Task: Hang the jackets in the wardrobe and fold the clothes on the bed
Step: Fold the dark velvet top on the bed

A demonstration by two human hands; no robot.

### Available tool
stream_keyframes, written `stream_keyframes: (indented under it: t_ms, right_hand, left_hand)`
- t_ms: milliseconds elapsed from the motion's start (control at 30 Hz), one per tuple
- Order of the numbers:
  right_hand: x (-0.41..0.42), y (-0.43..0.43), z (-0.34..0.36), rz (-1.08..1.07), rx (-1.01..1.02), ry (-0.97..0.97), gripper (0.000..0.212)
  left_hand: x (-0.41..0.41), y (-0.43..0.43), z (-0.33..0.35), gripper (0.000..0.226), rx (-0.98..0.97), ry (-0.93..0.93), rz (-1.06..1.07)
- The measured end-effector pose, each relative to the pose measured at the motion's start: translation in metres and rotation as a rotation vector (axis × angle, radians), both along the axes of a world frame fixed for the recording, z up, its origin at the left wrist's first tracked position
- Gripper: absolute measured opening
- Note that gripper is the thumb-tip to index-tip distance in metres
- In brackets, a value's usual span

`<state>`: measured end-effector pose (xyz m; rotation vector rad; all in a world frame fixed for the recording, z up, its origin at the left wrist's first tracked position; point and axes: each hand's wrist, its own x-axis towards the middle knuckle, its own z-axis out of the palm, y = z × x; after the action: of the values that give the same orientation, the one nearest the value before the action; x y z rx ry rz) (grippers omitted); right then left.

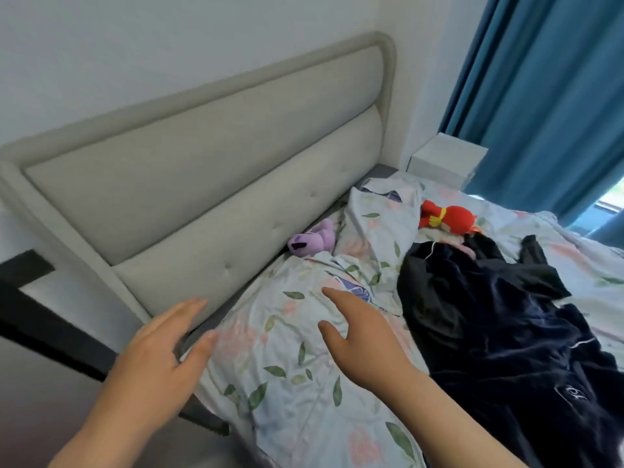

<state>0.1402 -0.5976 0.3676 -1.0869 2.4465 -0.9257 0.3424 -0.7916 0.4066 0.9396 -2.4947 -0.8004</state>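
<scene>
A heap of dark navy clothes (489, 319) with thin white piping lies crumpled on the right side of the bed, over the floral sheet (290, 376). My left hand (158, 352) hovers with straight fingers over the bed's left edge near the headboard, holding nothing. My right hand (354, 329) stretches forward above the floral pillow, fingers spread and empty, a short way left of the dark clothes.
A padded beige headboard (209, 170) runs along the left. A purple plush toy (312, 243) lies by it and a red plush toy (445, 216) further back. A white bedside cabinet (445, 160) and blue curtains (547, 96) stand at the far right.
</scene>
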Motion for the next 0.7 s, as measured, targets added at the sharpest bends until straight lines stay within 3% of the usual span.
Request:
stream_keyframes:
  t_ms: [100,200,267,400,700]
  right_hand:
    - [-0.013,0.0,0.005,-0.019,0.018,0.022,0.057]
    - [-0.027,0.004,0.011,-0.064,0.0,0.047,0.057]
    - [-0.035,0.012,0.012,-0.098,-0.014,0.042,0.056]
    - [-0.039,0.038,0.013,-0.183,-0.012,0.012,0.056]
    - [-0.022,0.121,0.008,-0.629,0.036,-0.013,0.057]
  left_hand:
    - [-0.022,-0.012,0.006,0.05,-0.018,0.039,-0.072]
    - [-0.048,-0.019,0.006,0.03,-0.035,0.104,-0.114]
    - [-0.065,-0.022,0.005,0.039,-0.034,0.113,-0.146]
    - [-0.093,-0.021,0.0,0.036,-0.027,0.112,-0.234]
    - [-0.163,-0.021,-0.043,0.038,-0.013,0.103,-0.467]
